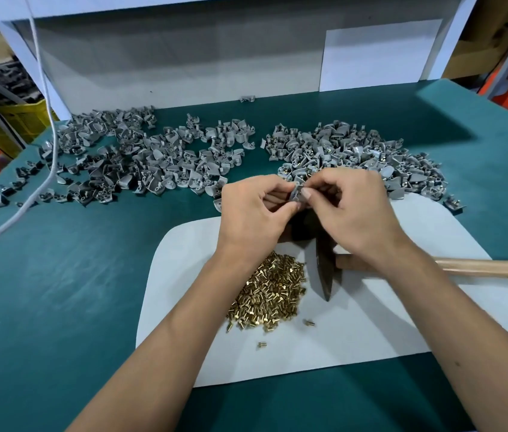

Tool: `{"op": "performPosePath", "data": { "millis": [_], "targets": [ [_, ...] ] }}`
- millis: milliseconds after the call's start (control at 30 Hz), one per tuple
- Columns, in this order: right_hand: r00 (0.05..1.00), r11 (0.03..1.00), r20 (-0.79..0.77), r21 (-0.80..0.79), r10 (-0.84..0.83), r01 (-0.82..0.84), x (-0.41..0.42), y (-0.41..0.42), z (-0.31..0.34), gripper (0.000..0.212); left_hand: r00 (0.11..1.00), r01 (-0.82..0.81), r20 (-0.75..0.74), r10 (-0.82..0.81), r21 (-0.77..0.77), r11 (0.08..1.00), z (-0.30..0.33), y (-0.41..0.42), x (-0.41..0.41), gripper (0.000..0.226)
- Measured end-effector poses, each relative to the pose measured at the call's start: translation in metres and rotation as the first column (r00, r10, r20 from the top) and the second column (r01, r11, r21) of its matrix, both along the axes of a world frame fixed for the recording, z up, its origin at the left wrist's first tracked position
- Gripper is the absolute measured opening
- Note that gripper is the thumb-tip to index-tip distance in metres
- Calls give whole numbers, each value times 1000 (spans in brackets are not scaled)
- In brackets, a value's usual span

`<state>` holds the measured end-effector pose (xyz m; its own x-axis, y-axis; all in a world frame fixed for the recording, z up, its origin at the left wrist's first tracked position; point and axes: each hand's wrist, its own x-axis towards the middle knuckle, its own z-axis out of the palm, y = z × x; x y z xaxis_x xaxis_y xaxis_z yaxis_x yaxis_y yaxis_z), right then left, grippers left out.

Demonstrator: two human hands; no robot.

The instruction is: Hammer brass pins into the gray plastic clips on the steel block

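Observation:
My left hand (254, 210) and my right hand (352, 210) meet above the dark steel block (304, 227), both pinching one gray plastic clip (297, 193) between their fingertips. The block is mostly hidden under my hands. A heap of brass pins (270, 291) lies on the white mat (371, 322) below my left wrist, with two loose pins beside it. The hammer rests on the mat under my right wrist, its dark head (326, 272) pointing toward me and its wooden handle (480, 269) running off to the right.
Gray clips lie in a wide pile (140, 163) at the back left and another pile (355, 154) with brass showing at the back right. A white cord (50, 145) hangs down across the left of the green table (59, 291). A white panel (380, 54) stands behind.

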<state>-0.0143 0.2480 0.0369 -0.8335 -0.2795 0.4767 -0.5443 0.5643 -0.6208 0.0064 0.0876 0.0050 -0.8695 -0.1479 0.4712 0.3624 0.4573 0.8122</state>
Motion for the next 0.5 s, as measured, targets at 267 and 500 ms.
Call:
{"op": "performPosePath", "data": {
  "millis": [267, 500],
  "targets": [
    [919, 824, 375, 477, 123, -305, -15, 56, 45, 18, 992, -115, -73, 100, -257, 960, 11, -10, 3, 36],
    [903, 658, 429, 670, 36, -345, 2, 54, 21, 28, 998, -59, 2, 66, -425, 903, 11, -20, -2, 11]
  ]
}}
